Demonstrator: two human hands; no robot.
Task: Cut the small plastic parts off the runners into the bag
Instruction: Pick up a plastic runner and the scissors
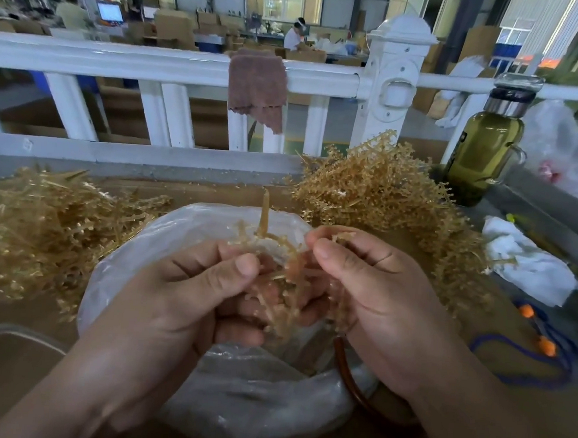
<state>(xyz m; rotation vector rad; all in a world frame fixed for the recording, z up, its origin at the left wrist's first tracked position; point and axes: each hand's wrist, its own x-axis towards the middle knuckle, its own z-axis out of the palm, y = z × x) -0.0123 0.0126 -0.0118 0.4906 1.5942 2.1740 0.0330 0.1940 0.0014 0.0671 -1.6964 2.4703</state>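
A tan plastic runner (280, 252) with thin branches and an upright sprue is held above the open clear plastic bag (163, 240) at the table's middle. My left hand (187, 290) grips the runner's lower left side, thumb on top. My right hand (365, 279) pinches branches at its upper right between thumb and forefinger. A brown cutter handle (345, 376) curves out under my right palm; its blades are hidden. Small parts on the runner are too blurred to make out.
A heap of tan runners (381, 194) lies at the back right, another heap (47, 229) on the left. A bottle of green liquid (484, 147), a white cloth (524, 262) and a blue cord with orange plugs (542, 342) sit right. A white railing (155, 62) runs behind.
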